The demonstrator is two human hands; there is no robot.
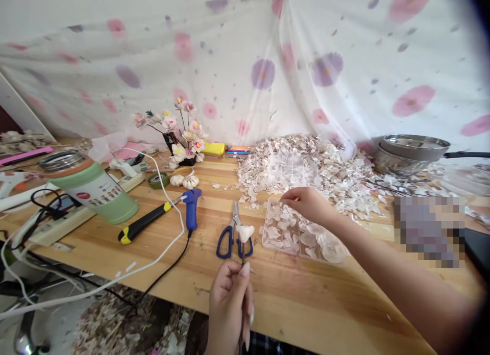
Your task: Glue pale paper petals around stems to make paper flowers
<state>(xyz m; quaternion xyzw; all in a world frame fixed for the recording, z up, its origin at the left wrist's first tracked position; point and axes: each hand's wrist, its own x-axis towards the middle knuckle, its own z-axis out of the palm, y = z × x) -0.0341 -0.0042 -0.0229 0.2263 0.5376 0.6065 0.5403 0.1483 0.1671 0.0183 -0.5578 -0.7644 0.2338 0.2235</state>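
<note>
Upright in my left hand (231, 299) is a thin brown stem topped by a small white flower (245, 233), the thumb pressing the stem against the fingers. My right hand (306, 203) reaches over the back left part of a clear compartment box (281, 248), its fingers pinched together. Whatever lies between those fingertips is too small to make out. Loose papery white petals (285, 238) fill the box's compartments. Behind the flower lie scissors (225, 242) with dark blue handles, partly covered by it.
A blue glue gun (192, 209), a yellow-black utility knife (143, 223) and a green jar (103, 192) stand or lie left, among white cables. Papery flakes (337, 166) heap behind the box. Flowers in a black pot (187, 153) stand at the back; metal pans (413, 148) sit right.
</note>
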